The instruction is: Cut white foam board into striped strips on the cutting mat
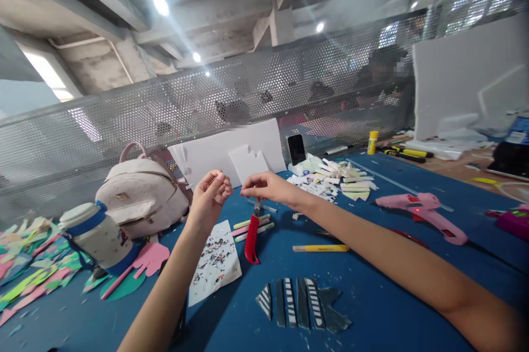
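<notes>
My left hand (211, 196) is raised over the blue table, fingers curled in a pinch. Anything held there is too small to make out. Close by on the right, my right hand (268, 187) has its thumb and fingertips pressed together; what is in them is hidden. Just below it is a red-handled knife (252, 239), its metal end toward my fingers. Pastel sticks (243, 226) lie beside the knife. A white sheet (210, 280) strewn with tiny dark and coloured bits lies under my left wrist. Nearer me, dark and striped pieces (303, 303) form a fish-like shape.
A pink glue gun (425, 211) and a yellow pencil (320, 248) lie to the right. White scraps (330, 178) are heaped behind, near a phone (296, 149). On the left stand a bottle (97, 236), a pale backpack (140, 192) and coloured foam scraps (37, 269).
</notes>
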{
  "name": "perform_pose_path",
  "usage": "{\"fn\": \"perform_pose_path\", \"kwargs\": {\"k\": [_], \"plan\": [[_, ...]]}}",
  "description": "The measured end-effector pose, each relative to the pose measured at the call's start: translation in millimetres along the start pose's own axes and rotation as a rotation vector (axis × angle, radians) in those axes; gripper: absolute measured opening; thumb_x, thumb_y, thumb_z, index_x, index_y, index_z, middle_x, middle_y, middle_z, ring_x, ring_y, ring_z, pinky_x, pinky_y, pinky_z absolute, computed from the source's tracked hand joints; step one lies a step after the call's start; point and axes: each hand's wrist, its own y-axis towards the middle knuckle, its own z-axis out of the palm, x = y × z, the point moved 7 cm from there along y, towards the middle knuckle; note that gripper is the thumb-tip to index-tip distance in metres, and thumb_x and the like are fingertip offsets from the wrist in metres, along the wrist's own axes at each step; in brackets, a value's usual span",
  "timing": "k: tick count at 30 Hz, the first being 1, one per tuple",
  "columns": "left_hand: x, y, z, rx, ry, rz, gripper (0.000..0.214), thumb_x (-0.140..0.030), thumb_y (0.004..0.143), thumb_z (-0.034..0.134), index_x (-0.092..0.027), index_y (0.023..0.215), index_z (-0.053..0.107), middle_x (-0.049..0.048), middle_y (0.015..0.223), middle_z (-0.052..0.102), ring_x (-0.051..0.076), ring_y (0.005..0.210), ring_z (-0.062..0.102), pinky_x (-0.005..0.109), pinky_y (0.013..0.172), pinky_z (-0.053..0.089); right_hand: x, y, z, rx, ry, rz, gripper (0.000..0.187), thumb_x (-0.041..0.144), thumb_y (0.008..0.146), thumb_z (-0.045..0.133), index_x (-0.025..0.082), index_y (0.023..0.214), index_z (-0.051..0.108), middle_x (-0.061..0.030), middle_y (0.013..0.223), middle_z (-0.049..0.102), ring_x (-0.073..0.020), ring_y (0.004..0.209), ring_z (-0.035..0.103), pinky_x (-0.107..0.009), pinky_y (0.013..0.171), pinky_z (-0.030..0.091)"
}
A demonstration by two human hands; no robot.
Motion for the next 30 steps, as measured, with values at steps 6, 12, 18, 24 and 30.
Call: {"fn": "perform_pose_path", "kwargs": {"k": [6,12,18,24,30], "plan": [[-1,-1,1.5,-0.003,0.010,0.009,0.032,-0.031,0.070,0.086,-0.017,0.084,0.061,-0.0039,0.069,0.058,0.005,0.060,0.056,0.015,0.060,0.048,3,1,-7,-0.031,-0.034,-0.032,0.032,0.042,0.070,0.080,0.014,0.083,0.071,-0.0011,0.075,0.065,-0.0113,0.065,0.053,-0.023,0.060,0.042],[1,-1,4.1,0.001,0.045,-0.006,0.032,-0.030,0.068,0.087,-0.017,0.085,0.063,-0.0032,0.069,0.059,0.006,0.060,0.056,0.015,0.059,0.048,-1,2,-7,-0.020,-0.027,-0.036,0.034,0.044,0.071,0.079,0.013,0.084,0.071,-0.0016,0.076,0.067,-0.0107,0.061,0.056,-0.024,0.060,0.044],[2,-2,6.9,0.009,0.138,-0.017,0.035,-0.030,0.063,0.089,-0.017,0.087,0.067,-0.0024,0.074,0.063,0.006,0.060,0.057,0.016,0.059,0.048,-1,3,-5,-0.010,-0.005,-0.048,0.035,0.044,0.071,0.080,0.014,0.084,0.071,-0.0024,0.076,0.068,-0.0111,0.062,0.056,-0.024,0.060,0.047],[-2,-3,3.6,-0.018,0.272,0.049,0.029,-0.027,0.060,0.089,-0.015,0.077,0.068,-0.0017,0.072,0.066,0.008,0.062,0.058,0.018,0.061,0.047,3,0,-5,-0.026,-0.020,-0.036,0.026,0.038,0.075,0.078,0.015,0.084,0.072,-0.0017,0.076,0.068,-0.0104,0.060,0.055,-0.024,0.060,0.045],[-3,-3,-0.5,-0.034,0.405,0.100,0.021,-0.027,0.064,0.087,-0.014,0.074,0.072,0.0026,0.071,0.071,0.012,0.064,0.062,0.022,0.065,0.048,8,-2,-3,-0.023,-0.030,-0.015,0.018,0.031,0.077,0.075,0.015,0.084,0.072,-0.0020,0.076,0.069,-0.0113,0.062,0.056,-0.025,0.060,0.045]]}}
